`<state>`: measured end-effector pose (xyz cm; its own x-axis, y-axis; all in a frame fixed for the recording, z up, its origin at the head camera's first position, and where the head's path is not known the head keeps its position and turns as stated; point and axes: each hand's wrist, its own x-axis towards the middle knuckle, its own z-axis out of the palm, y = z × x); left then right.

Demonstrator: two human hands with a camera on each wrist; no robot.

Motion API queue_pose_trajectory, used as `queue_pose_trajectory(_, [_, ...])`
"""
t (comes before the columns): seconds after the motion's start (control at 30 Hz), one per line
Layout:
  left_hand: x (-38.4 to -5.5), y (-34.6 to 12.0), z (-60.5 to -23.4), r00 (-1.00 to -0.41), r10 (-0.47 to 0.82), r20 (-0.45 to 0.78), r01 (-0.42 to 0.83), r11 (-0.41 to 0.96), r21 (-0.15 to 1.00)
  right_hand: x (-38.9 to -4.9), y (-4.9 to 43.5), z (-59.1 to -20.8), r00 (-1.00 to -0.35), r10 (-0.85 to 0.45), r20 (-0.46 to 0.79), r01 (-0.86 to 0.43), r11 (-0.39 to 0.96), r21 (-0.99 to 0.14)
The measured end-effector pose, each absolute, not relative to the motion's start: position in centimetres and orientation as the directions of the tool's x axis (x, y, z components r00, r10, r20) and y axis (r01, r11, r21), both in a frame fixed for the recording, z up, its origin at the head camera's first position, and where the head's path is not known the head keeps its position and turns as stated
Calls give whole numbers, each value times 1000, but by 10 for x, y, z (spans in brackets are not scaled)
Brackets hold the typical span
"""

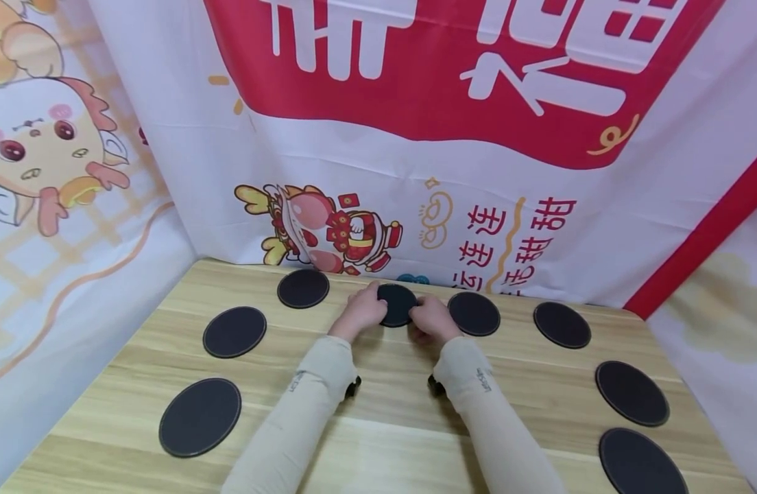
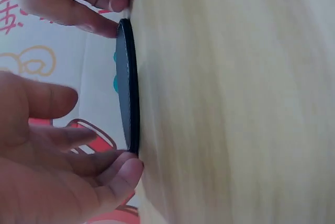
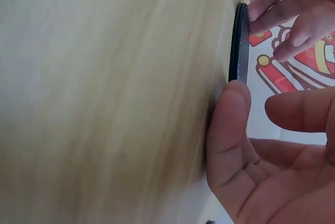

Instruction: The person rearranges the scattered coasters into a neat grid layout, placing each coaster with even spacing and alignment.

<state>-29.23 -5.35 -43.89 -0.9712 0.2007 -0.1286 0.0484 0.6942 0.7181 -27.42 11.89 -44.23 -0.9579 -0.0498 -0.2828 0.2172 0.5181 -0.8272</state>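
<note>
A round black coaster (image 1: 398, 305) is held at the far edge of the table between both hands. My left hand (image 1: 363, 309) grips its left rim, and my right hand (image 1: 433, 318) grips its right rim. In the left wrist view, the coaster (image 2: 129, 88) shows nearly edge-on, with the left hand's fingertips (image 2: 131, 169) at its lower end. Close over the wood, the coaster (image 3: 239, 46) looks layered at its edge in the right wrist view, where a right fingertip (image 3: 236, 96) meets the rim.
More black coasters lie in an arc on the wooden table (image 1: 378, 446): one (image 1: 303, 288) just left of the hands, another (image 1: 474, 313) just right, several farther out, such as one (image 1: 199, 417) at the near left. A printed cloth (image 1: 366, 158) hangs behind the table's far edge.
</note>
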Motion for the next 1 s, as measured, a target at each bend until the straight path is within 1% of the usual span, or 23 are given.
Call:
queue_pose_trajectory(0.1, [-294,-55,-439,-980,152,-128,-7,616,788,-274,117,-442,-956,-31,-291,241,480,-843])
queue_pose_trajectory(0.17, [-295,-56,-439,-986,127,-110,-17,574,819,-274,116,-444,-952,-25,-304,260,453,-853])
queue_pose_trajectory(0.4, [-294,-61,-438,-997,74,-13,25,498,867,-274,115,-447,-935,-26,-355,326,337,-883])
queue_pose_trajectory(0.5, [-293,-63,-437,-997,71,11,43,468,883,-273,113,-446,-929,-20,-368,351,263,-899])
queue_pose_trajectory(0.67, [-290,-66,-431,-996,68,50,74,431,899,-272,112,-441,-933,-9,-359,355,138,-925])
queue_pose_trajectory(0.8, [-288,-70,-426,-998,17,54,57,392,918,-271,111,-435,-940,-22,-341,339,54,-939])
queue_pose_trajectory(1.0, [-280,-80,-417,-996,-68,52,27,318,948,-266,105,-426,-949,-64,-310,311,-2,-951])
